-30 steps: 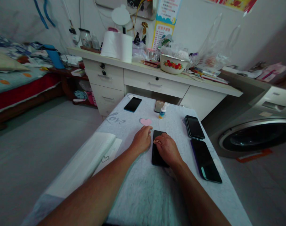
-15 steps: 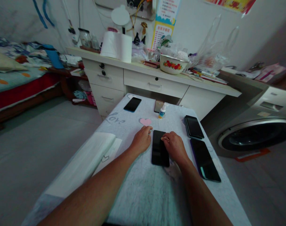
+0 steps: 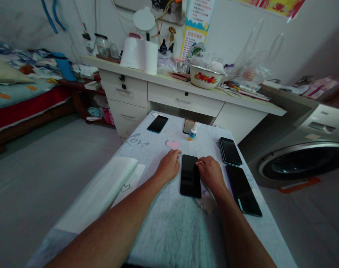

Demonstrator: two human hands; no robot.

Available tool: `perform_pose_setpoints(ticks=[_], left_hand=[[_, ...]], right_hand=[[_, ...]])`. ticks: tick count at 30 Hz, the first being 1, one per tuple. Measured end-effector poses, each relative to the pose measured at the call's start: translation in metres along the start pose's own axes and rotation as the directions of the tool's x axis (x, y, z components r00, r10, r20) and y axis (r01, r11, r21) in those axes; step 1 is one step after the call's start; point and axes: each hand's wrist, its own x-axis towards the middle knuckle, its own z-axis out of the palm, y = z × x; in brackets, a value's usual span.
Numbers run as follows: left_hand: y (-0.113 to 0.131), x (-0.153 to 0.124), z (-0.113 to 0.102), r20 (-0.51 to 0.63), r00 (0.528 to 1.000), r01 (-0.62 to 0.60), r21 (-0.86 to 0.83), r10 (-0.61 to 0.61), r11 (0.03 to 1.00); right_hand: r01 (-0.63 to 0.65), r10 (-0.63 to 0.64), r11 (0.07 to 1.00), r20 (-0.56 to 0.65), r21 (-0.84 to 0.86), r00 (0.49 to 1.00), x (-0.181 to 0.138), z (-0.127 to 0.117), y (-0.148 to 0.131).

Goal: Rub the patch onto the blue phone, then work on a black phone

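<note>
A black smartphone (image 3: 190, 178) lies screen up on the cloth-covered table, between my two hands. At its left edge rests my left hand (image 3: 169, 163), fingers loosely curled in, with nothing seen in them and a narrow gap to the phone. My right hand (image 3: 210, 169) is at the phone's upper right edge, its fingers pinched together. A small pale brownish bit shows at those fingertips, too small to name. Beyond the hands stands a small white spray bottle (image 3: 192, 133) with a blue and orange label, in front of another phone (image 3: 187, 125).
To the right lie stacked dark phones (image 3: 231, 150) and a large black tablet-like device (image 3: 244, 190). Another phone (image 3: 157, 124) is at the far left, an open notebook (image 3: 102, 190) at the near left. A white desk (image 3: 183, 100) borders the far side; a washing machine (image 3: 303, 137) stands right.
My right hand has slid right, from over the phone's screen to its right edge, uncovering more of the screen. My left hand and the phone stay in place.
</note>
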Motion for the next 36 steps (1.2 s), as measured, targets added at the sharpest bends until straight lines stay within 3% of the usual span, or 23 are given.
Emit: perform_pose_setpoints(ticks=[24, 36], left_hand=[[0.0, 0.001, 0.002, 0.002, 1.0, 0.022, 0.012, -0.022, 1.0], [0.0, 0.001, 0.002, 0.003, 1.0, 0.004, 0.038, -0.004, 0.999]], right_hand=[[0.235, -0.24, 0.957, 0.008, 0.169, 0.971, -0.009, 0.013, -0.033], [0.117, -0.116, 0.988, -0.011, 0.103, 0.993, -0.002, 0.011, -0.018]])
